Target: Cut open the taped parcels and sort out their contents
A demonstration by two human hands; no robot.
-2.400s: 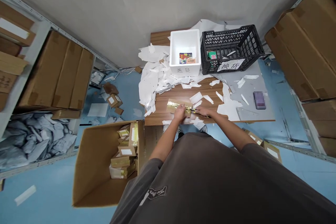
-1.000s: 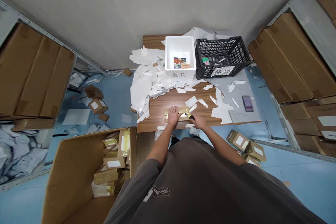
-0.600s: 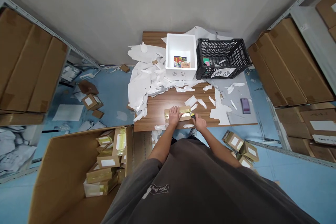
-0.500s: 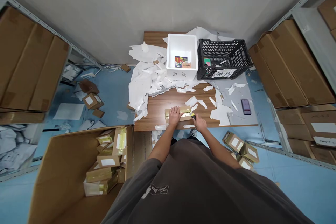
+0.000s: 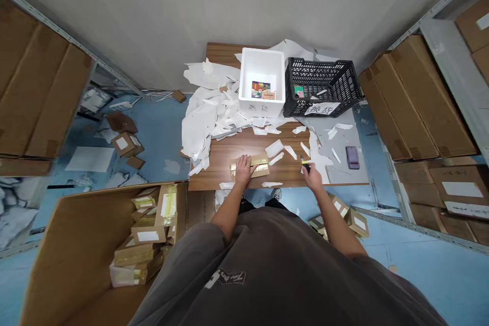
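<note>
My left hand [image 5: 242,170] presses down on a small cardboard parcel wrapped in gold tape [image 5: 255,165], which lies flat near the front edge of the wooden table [image 5: 244,146]. My right hand [image 5: 314,178] grips a utility knife with a yellow and black handle [image 5: 305,166]. That hand is to the right of the parcel and apart from it, over white paper scraps. The knife's blade is too small to see.
A white foam box [image 5: 262,81] and a black plastic crate [image 5: 321,87] stand at the table's back. A phone [image 5: 352,157] lies on a grey mat [image 5: 344,173]. Torn white paper covers the table's left side. An open carton of parcels [image 5: 95,249] is at lower left; shelved cartons flank both sides.
My right hand has moved rightward with the knife, away from the parcel. The left hand stays on the parcel, and the whole view has shifted slightly.
</note>
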